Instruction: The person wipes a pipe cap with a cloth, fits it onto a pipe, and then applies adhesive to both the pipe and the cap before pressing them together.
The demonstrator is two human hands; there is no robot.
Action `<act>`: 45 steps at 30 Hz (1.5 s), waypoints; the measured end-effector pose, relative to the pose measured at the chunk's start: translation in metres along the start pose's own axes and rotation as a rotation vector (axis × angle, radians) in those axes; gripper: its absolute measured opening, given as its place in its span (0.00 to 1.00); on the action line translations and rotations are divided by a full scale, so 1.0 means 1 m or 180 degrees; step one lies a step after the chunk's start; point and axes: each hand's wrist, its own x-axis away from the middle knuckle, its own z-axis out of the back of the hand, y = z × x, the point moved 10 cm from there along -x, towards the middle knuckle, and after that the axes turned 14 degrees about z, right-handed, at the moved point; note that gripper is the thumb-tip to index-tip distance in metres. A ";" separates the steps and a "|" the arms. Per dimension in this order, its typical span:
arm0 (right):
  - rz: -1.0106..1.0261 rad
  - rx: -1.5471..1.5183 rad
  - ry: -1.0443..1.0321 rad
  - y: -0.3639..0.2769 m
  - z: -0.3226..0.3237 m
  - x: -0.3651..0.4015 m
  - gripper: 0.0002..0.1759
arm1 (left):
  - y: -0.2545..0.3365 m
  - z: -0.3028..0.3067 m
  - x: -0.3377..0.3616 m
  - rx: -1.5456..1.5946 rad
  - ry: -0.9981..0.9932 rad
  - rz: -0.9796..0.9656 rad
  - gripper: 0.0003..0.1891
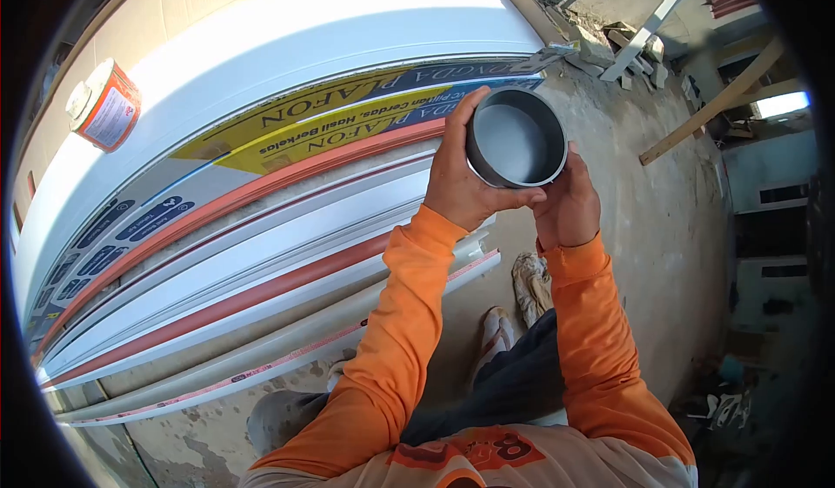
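A round dark grey cup-like piece (517, 138), open toward me with a smooth grey inside, is held up between both hands. My left hand (461, 168) wraps round its left side, with the thumb along the lower rim. On the lower right, my right hand (570, 201) has its fingers against the piece, partly hidden behind it. Left of the hands lie long white panels (348, 31) in printed yellow and blue packaging (304, 118). An orange and white tin (111, 110) stands on the white surface at the far left.
Long white and red strips (261, 301) and a pale pipe (261, 368) lie on the concrete floor (661, 227). Rubble (600, 49) is at the top right, beside a wooden prop (713, 105). A sandalled foot (494, 336) and a crumpled cloth-like item (531, 286) show below.
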 end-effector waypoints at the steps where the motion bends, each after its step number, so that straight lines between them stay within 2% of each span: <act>1: 0.0164 0.0095 -0.0062 -0.005 -0.003 -0.001 0.23 | -0.004 0.000 -0.001 -0.0097 -0.0029 0.0056 0.64; 5: 0.0161 0.0433 -0.0022 -0.009 -0.003 -0.001 0.22 | -0.005 0.005 -0.001 -0.0551 0.0077 -0.0168 0.63; 9: 0.0151 0.0540 0.0205 -0.008 -0.004 0.001 0.25 | -0.013 0.010 -0.003 -0.0513 0.0051 0.0099 0.62; 11: 0.0290 0.0897 -0.0238 -0.007 -0.012 -0.002 0.20 | -0.012 0.012 -0.003 -0.0571 0.0039 0.0152 0.62; 19: 0.0379 0.0963 -0.0209 -0.011 -0.009 0.000 0.19 | -0.006 0.005 -0.001 -0.0503 -0.0058 -0.0012 0.60; 21: 0.0451 0.0863 -0.0005 -0.015 -0.008 0.001 0.25 | -0.003 0.003 0.000 -0.0434 -0.0093 -0.0105 0.59; 28: 0.0465 0.0834 -0.0054 -0.017 -0.007 0.002 0.25 | -0.005 0.001 0.001 -0.0356 -0.0129 0.0033 0.60; 32: -0.0473 -0.0107 -0.0015 0.009 -0.006 0.005 0.22 | -0.008 0.004 0.001 -0.0009 -0.0263 0.0211 0.63; 33: -0.0634 -0.0216 -0.0065 0.012 -0.018 0.009 0.22 | -0.010 0.003 0.002 0.0176 -0.0382 0.0416 0.65; 34: -0.0811 -0.0304 -0.0109 0.016 -0.028 0.014 0.22 | -0.001 0.008 0.003 -0.0075 -0.0260 0.0254 0.66; 37: -0.1170 -0.0531 -0.0383 0.048 -0.019 0.020 0.23 | -0.011 0.016 0.003 0.1097 -0.0261 0.0565 0.65; 38: -0.1325 -0.0710 -0.0518 0.058 -0.021 0.022 0.22 | -0.006 0.021 0.002 0.1063 -0.0146 0.0470 0.65; 40: -0.1237 -0.0482 -0.0642 0.058 -0.038 0.028 0.23 | -0.017 0.013 0.004 0.1495 -0.0520 0.1087 0.61; 42: -0.1099 -0.0279 -0.0700 0.055 -0.051 0.031 0.24 | -0.008 0.025 0.004 0.1354 -0.0459 0.1047 0.59; 44: -0.0882 0.0572 -0.0620 0.051 -0.052 0.027 0.31 | 0.003 0.034 0.006 0.1229 -0.0382 0.1005 0.57; 45: -0.0860 0.0575 -0.0698 0.053 -0.062 0.024 0.31 | 0.016 0.049 0.006 0.1049 -0.0050 0.0788 0.57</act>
